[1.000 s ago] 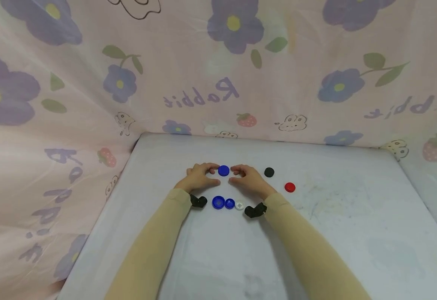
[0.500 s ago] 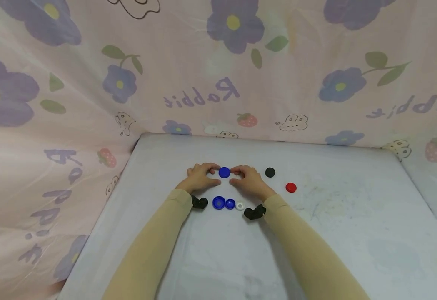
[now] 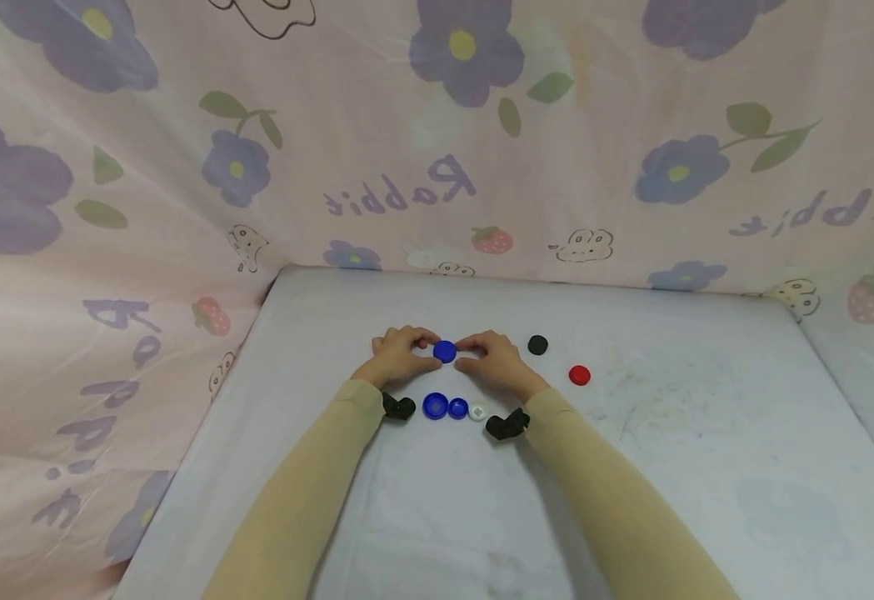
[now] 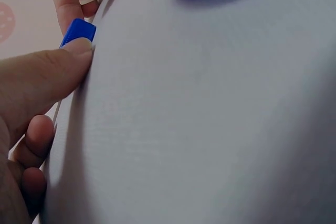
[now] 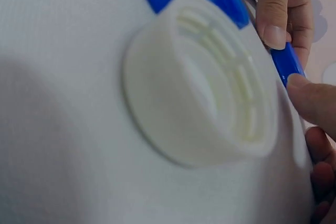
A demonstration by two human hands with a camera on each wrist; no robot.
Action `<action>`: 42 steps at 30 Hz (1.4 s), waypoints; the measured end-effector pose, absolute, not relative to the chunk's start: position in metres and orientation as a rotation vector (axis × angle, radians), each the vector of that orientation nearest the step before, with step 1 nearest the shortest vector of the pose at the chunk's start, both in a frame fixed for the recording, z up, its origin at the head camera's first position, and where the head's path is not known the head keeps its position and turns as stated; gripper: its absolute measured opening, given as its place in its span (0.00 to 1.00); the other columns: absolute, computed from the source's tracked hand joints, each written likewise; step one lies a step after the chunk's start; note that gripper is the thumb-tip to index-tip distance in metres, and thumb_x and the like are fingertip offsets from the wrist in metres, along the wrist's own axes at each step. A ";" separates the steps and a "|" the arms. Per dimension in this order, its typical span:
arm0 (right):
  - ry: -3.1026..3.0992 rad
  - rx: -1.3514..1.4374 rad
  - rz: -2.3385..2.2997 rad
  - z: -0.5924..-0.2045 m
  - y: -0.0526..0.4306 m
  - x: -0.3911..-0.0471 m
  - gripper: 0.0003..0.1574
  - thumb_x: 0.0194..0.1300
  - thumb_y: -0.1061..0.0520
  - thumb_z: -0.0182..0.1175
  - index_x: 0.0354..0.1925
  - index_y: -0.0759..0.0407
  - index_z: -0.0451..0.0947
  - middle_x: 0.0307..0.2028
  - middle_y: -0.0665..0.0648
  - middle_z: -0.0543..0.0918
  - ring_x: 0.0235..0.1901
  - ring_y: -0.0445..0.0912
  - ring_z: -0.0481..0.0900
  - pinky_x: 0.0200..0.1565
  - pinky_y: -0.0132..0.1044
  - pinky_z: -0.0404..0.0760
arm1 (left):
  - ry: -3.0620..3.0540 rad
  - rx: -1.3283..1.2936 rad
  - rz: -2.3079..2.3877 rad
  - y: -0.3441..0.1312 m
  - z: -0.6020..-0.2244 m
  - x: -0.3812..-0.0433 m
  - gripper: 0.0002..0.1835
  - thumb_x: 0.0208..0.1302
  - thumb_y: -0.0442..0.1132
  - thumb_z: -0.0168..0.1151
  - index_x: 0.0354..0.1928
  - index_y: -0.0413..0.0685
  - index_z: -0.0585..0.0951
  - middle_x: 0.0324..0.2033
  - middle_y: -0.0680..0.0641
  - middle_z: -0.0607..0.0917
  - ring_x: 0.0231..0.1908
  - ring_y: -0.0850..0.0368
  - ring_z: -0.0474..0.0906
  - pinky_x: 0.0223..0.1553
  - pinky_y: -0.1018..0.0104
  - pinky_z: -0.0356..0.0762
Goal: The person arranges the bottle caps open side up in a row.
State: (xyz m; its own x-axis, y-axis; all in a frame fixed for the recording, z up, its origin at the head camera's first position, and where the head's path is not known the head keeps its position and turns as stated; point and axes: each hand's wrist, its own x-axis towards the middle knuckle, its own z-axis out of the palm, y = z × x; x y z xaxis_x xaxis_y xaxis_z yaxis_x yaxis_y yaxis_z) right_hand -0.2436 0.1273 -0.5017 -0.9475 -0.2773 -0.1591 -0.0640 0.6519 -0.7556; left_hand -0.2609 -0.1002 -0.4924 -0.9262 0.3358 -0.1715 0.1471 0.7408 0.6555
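A blue bottle cap point(image 3: 444, 352), top side up, sits between my two hands in the head view. My left hand point(image 3: 399, 354) pinches its left side, forefinger at the far edge and thumb at the near one. On the right side my right hand point(image 3: 498, 362) holds it the same way. The left wrist view shows the thumb point(image 4: 65, 66) right on the edge of this cap point(image 4: 79, 31). Both thumbs meet the cap point(image 5: 287, 64) in the right wrist view, where its far side is hidden.
Nearer the body, a larger blue cap point(image 3: 435, 406), a smaller blue cap point(image 3: 458, 407) and a white cap point(image 3: 477, 412) lie in a row, hollow side up. A black cap point(image 3: 537, 345) and a red cap point(image 3: 580, 376) lie to the right. Patterned cloth point(image 3: 377, 150) surrounds the white table point(image 3: 676, 467).
The blue cap between the hands has slid slightly toward the body, and the thumbs now meet its near edge. Both hands stay almost in place; the other caps lie as before.
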 end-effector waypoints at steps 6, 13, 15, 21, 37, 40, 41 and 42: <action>2.605 -0.275 -1.185 -0.501 0.128 -0.244 0.22 0.61 0.41 0.66 0.53 0.41 0.81 0.53 0.51 0.76 0.55 0.50 0.68 0.57 0.51 0.65 | 2.656 0.387 0.985 -0.101 -0.495 -0.261 0.21 0.54 0.59 0.70 0.50 0.68 0.81 0.42 0.58 0.76 0.46 0.53 0.64 0.51 0.52 0.49; 2.563 -0.258 -1.239 -0.501 0.129 -0.245 0.22 0.62 0.39 0.65 0.53 0.40 0.80 0.52 0.49 0.76 0.54 0.49 0.69 0.56 0.50 0.66 | 2.644 0.365 1.044 -0.102 -0.495 -0.260 0.21 0.53 0.61 0.70 0.49 0.70 0.81 0.42 0.59 0.76 0.47 0.54 0.64 0.51 0.52 0.49; 2.554 -0.260 -1.266 -0.500 0.129 -0.245 0.21 0.62 0.39 0.64 0.52 0.41 0.79 0.50 0.48 0.78 0.51 0.48 0.71 0.54 0.48 0.67 | 2.637 0.346 1.065 -0.103 -0.495 -0.259 0.20 0.53 0.62 0.69 0.48 0.71 0.81 0.43 0.60 0.77 0.49 0.53 0.63 0.51 0.52 0.49; 2.513 -0.238 -1.315 -0.497 0.127 -0.243 0.19 0.63 0.40 0.64 0.50 0.42 0.80 0.46 0.46 0.81 0.47 0.47 0.74 0.52 0.45 0.69 | 2.584 0.265 1.103 -0.104 -0.493 -0.256 0.18 0.52 0.65 0.68 0.46 0.76 0.81 0.48 0.57 0.75 0.51 0.47 0.57 0.52 0.46 0.53; 2.529 -0.249 -1.327 -0.492 0.126 -0.239 0.23 0.62 0.37 0.63 0.51 0.44 0.80 0.46 0.47 0.81 0.48 0.45 0.75 0.54 0.44 0.69 | 2.583 0.275 1.157 -0.104 -0.489 -0.252 0.21 0.53 0.66 0.67 0.50 0.77 0.82 0.49 0.61 0.80 0.55 0.47 0.58 0.55 0.46 0.53; 2.509 -0.267 -1.370 -0.488 0.125 -0.236 0.23 0.63 0.39 0.63 0.51 0.47 0.80 0.45 0.48 0.82 0.47 0.46 0.75 0.51 0.43 0.72 | 2.543 0.275 1.219 -0.104 -0.487 -0.252 0.23 0.52 0.66 0.68 0.51 0.75 0.83 0.49 0.62 0.81 0.55 0.49 0.64 0.58 0.46 0.58; 2.506 -0.268 -1.378 -0.485 0.125 -0.234 0.22 0.64 0.39 0.63 0.51 0.47 0.80 0.45 0.48 0.82 0.46 0.46 0.76 0.49 0.43 0.74 | 2.526 0.281 1.247 -0.104 -0.486 -0.251 0.23 0.51 0.65 0.68 0.51 0.74 0.83 0.48 0.62 0.82 0.55 0.51 0.67 0.58 0.47 0.60; 2.502 -0.272 -1.390 -0.483 0.125 -0.232 0.22 0.64 0.40 0.62 0.52 0.47 0.80 0.44 0.49 0.82 0.45 0.46 0.76 0.47 0.42 0.74 | 2.509 0.294 1.274 -0.103 -0.484 -0.250 0.23 0.52 0.64 0.68 0.51 0.73 0.83 0.47 0.62 0.82 0.54 0.53 0.69 0.58 0.48 0.62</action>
State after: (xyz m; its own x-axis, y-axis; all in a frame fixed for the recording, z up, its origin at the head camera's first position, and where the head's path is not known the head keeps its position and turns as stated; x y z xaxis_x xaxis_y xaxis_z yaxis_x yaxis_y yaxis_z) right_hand -0.2324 0.1255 -0.4832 -0.9472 -0.2890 -0.1393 -0.0345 0.5232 -0.8515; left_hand -0.2503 -0.1031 -0.4840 -0.9306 0.3179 -0.1814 0.0412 0.5835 0.8111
